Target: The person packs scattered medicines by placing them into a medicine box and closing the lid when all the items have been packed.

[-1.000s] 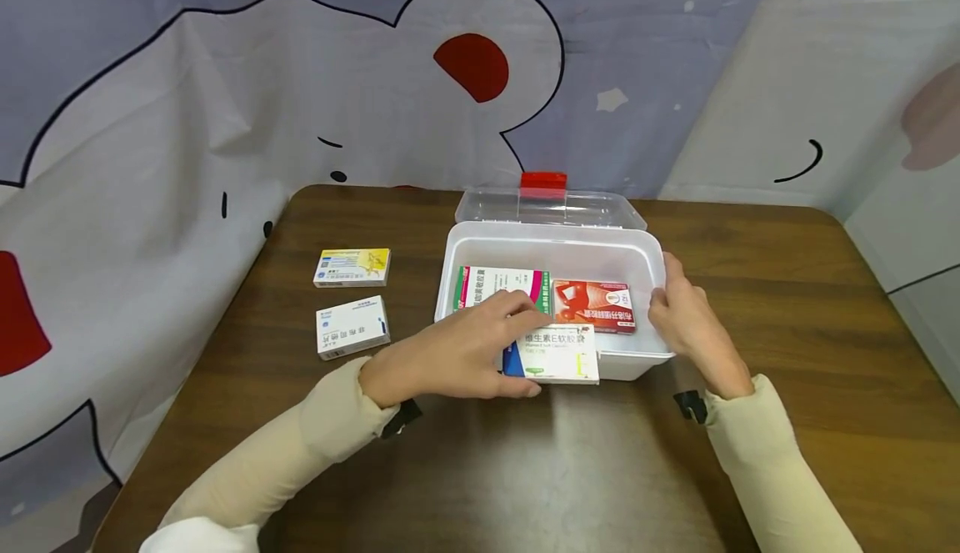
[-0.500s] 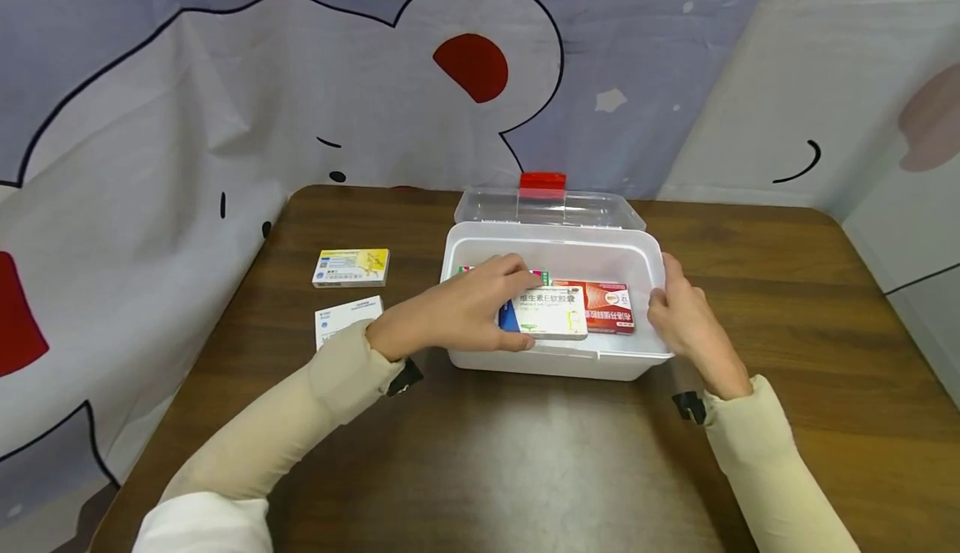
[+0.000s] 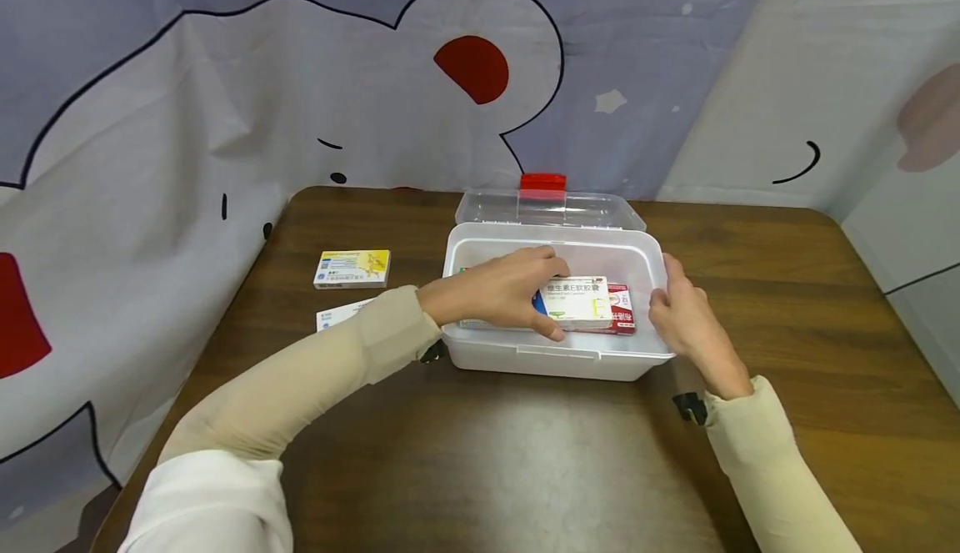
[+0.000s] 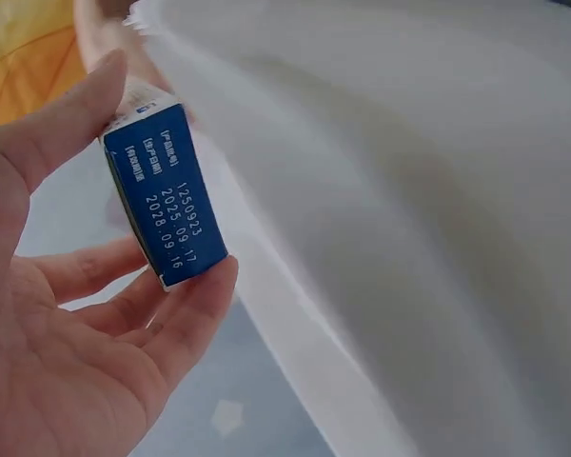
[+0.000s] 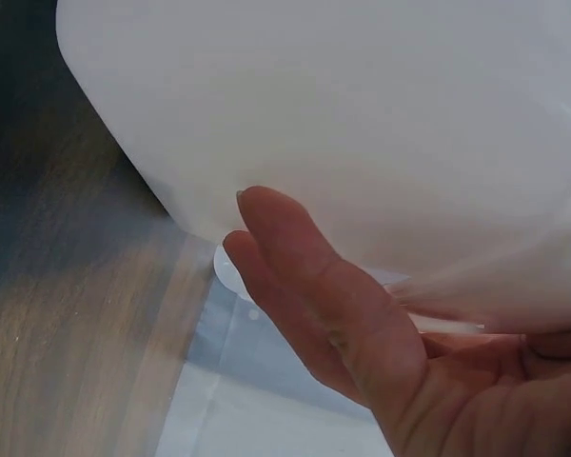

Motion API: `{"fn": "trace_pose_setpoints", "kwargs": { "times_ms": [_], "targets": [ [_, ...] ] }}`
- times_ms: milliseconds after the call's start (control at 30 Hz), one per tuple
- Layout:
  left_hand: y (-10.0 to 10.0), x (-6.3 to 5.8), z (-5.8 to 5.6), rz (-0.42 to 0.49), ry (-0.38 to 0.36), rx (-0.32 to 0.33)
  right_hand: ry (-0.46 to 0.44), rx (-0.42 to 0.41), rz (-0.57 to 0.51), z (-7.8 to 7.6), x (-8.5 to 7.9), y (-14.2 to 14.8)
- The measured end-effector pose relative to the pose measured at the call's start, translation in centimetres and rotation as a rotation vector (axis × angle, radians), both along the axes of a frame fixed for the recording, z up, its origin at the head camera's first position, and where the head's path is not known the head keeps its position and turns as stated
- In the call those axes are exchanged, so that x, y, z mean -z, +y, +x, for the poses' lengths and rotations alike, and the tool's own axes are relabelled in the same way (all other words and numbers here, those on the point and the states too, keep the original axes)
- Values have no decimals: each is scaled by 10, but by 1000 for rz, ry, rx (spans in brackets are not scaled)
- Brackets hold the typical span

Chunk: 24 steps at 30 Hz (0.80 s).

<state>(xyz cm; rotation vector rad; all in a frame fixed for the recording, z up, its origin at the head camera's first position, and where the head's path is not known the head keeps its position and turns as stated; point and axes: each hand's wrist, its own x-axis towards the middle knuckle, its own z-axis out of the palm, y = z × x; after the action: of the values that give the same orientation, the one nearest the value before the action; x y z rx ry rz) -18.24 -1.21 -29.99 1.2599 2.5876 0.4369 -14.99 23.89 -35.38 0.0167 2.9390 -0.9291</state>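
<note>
I'm pinching white box (image 3: 577, 301) with left hand (image 3: 501, 289) inside bin (image 3: 558, 364), right hand (image 3: 692, 313) gripping rim (image 3: 558, 229); red box (image 3: 622, 309) underneath could be tilting the white.

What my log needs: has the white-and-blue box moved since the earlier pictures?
Yes. Against the stationary bin, the white-and-blue box has moved forward from over the near rim, and rightward, now partly hiding the red box.

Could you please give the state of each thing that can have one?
Tub: upright, open
Lid: open
Vitamin box: closed, held
Left grip: pinching Vitamin box
Right grip: holding Tub's wall
Red box: flat, partly covered
Green-edged box: mostly hidden
Yellow box: closed, flat
White box: partly hidden
</note>
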Motion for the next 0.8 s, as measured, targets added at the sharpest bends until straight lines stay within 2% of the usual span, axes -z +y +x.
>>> {"fn": "trace_pose_setpoints", "kwargs": {
  "times_ms": [233,367,467,600,800],
  "targets": [
    [18,7,-9,-122,21,63,21,-2,3,0,3,3],
    [22,0,-14,-202,-52,80,37,-3,2,0,3,3],
    [24,-10,-19,-197,-106,58,36,-3,3,0,3,2],
    [27,-15,-23,-174,-97,42,40,-7,4,0,2,1],
    [36,-6,-27,-199,-92,74,27,-2,5,0,3,1]
  ]
}}
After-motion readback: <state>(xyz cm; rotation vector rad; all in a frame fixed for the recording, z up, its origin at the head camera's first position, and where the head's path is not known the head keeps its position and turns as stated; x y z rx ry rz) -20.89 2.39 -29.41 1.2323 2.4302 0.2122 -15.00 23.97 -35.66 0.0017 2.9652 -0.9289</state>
